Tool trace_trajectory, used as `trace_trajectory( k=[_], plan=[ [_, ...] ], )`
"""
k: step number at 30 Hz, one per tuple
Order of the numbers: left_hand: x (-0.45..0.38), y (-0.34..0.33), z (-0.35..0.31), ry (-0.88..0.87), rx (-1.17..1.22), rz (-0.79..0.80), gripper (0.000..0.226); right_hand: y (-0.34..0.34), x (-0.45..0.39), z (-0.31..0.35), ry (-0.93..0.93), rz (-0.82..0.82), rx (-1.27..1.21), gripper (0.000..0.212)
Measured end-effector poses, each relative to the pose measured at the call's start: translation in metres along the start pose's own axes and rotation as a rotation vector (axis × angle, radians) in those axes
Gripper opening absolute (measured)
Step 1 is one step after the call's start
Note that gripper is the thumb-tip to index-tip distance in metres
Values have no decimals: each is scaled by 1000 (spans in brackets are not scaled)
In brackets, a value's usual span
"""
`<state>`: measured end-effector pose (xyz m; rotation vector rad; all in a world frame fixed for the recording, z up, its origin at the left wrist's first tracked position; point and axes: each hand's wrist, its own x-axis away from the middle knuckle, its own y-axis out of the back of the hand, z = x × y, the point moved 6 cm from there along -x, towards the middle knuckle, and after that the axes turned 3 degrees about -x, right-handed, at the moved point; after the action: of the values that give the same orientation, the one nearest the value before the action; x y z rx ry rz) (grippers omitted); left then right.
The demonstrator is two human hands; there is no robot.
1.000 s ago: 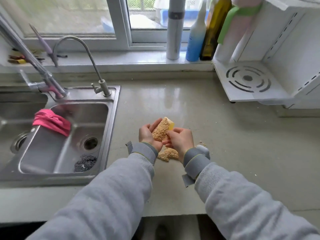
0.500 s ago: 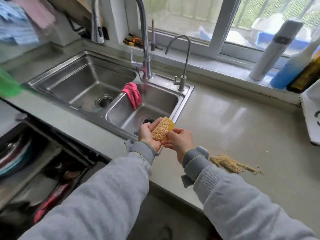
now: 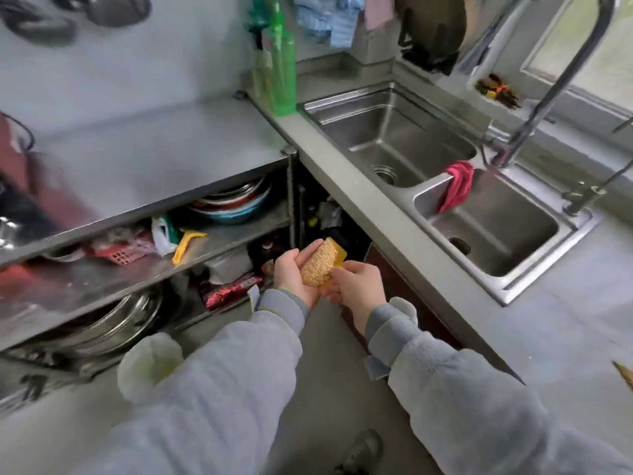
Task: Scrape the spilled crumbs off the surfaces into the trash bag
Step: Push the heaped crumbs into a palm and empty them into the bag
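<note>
I've swung left off the desk (image 3: 561, 341): hands now over the floor by the shelves. Left hand (image 3: 294, 273) cups crumbs (image 3: 318, 265) on yellow scraper (image 3: 336, 256); right hand (image 3: 356, 285) pinches its lower edge.

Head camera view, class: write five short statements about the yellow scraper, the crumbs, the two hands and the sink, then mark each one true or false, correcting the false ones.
1. The flat yellow plastic scraper carries a heap of tan crumbs. True.
2. The left hand hangs idle at the person's side. False: it cups the loaded scraper from the left.
3. The right hand holds the scraper's lower end. True.
4. The pink cloth lies on the floor. False: it hangs over the divider of the stainless steel double sink.
5. The scraper is held over the sink basin. False: it is held out in front of the counter edge, near the metal shelves.
</note>
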<state>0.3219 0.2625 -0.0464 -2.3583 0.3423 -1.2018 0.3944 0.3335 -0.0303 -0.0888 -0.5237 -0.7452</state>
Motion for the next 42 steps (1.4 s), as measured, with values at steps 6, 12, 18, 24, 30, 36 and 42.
trace_trajectory(
  k=[6, 12, 18, 24, 30, 36, 42],
  plan=[
    [20, 164, -73, -101, 139, -210, 48, -166, 29, -44, -33, 245, 147, 21],
    [27, 310, -113, -186, 372, -407, 44, -307, 53, -94, -100, 503, 292, 29],
    [-5, 427, -108, -220, 580, -593, 47, -402, 40, -171, -164, 709, 413, 19],
    [-70, 495, -66, -157, 679, -628, 48, -438, -9, -259, -242, 781, 524, 24],
    [-156, 563, -18, -62, 757, -644, 47, -470, -72, -350, -304, 790, 577, 25],
    [-259, 649, 28, -16, 801, -668, 47, -515, -141, -463, -338, 739, 658, 27],
    [-321, 709, 39, -61, 819, -637, 42, -555, -183, -524, -355, 715, 651, 20]
  ],
)
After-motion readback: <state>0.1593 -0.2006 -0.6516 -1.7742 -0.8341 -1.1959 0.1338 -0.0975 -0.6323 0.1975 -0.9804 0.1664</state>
